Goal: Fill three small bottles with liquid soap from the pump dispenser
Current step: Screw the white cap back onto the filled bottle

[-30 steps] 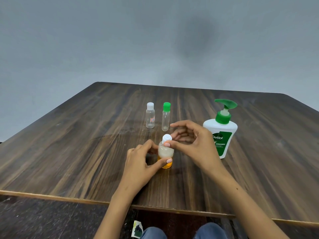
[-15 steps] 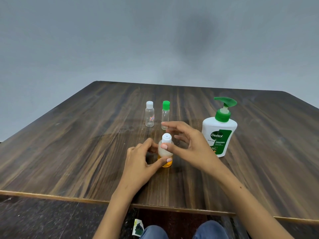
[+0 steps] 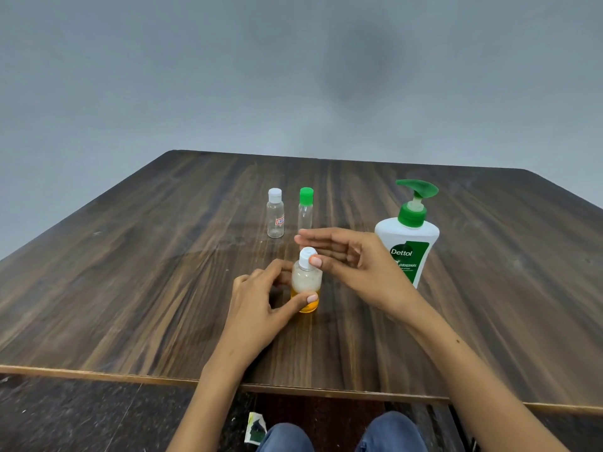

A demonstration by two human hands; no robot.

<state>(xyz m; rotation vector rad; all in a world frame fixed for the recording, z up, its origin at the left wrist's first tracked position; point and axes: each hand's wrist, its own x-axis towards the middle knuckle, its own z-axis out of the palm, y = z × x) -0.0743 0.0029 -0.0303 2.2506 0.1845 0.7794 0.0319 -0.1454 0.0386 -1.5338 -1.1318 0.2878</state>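
Left hand fingers clamped on part-filled bottle; right hand fingers pinch its cap: steady base, twist squarely.

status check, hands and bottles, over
Left hand grips front bottle, part-filled with orange soap. Right hand pinches its white cap. Two capped bottles behind look empty. Nothing blocking pump dispenser.
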